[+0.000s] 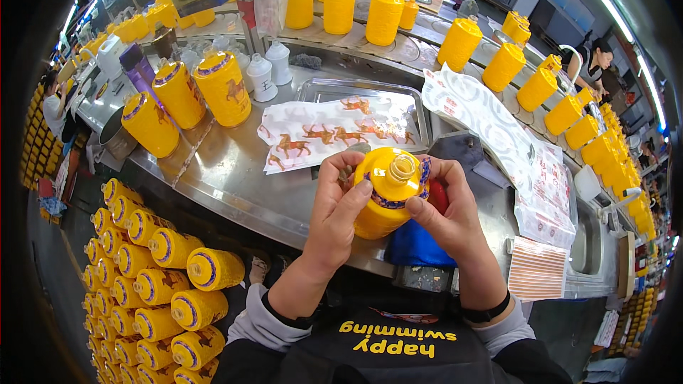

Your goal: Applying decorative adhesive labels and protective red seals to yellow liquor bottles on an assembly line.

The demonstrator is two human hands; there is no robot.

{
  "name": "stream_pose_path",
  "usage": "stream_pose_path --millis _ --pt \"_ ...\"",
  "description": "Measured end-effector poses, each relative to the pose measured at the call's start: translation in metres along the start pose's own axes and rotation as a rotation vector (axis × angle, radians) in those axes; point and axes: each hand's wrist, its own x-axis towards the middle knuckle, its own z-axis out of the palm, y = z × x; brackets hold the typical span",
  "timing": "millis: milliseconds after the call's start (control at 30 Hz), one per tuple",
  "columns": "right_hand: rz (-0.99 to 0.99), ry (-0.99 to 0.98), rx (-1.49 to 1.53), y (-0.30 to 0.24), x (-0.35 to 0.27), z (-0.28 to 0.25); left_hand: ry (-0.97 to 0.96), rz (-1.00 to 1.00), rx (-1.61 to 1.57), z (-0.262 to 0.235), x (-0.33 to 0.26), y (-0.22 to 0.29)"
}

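Note:
Both of my hands hold a yellow bottle (pixel 377 222) with its clear neck tilted up toward me. A blue patterned strip (pixel 388 203) runs around its shoulder. My left hand (pixel 336 206) grips the left side, thumb pressed on the shoulder near the strip. On the other side, my right hand (pixel 455 217) has its thumb on the strip's front and its fingers by a piece of it that rises at the right edge. The fingertips behind the bottle are partly hidden. Just beyond lies a white sheet of orange-brown horse decals (pixel 324 131).
A metal tray (pixel 420 103) lies under the decal sheet. Decorated yellow bottles (pixel 222 89) and white bottles (pixel 262 78) stand at left. More yellow bottles (pixel 385 18) line the conveyor. Stacked bottles (pixel 162 286) fill the lower left. Printed sheets (pixel 544 203) and a sink (pixel 588 242) are at right.

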Motion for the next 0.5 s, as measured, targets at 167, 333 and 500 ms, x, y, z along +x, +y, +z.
stream_pose_path --millis 167,333,500 --pt "0.015 -0.003 -0.045 0.0008 0.0011 -0.002 -0.04 0.009 0.02 -0.0006 -0.0002 -0.0008" --pt "-0.01 0.029 -0.082 0.0008 0.0017 0.004 -0.054 0.018 0.085 0.0 -0.0005 -0.0029" --pt "0.03 -0.002 0.001 -0.0007 0.0022 0.0021 -0.059 0.027 0.11 0.0003 -0.0011 -0.003"
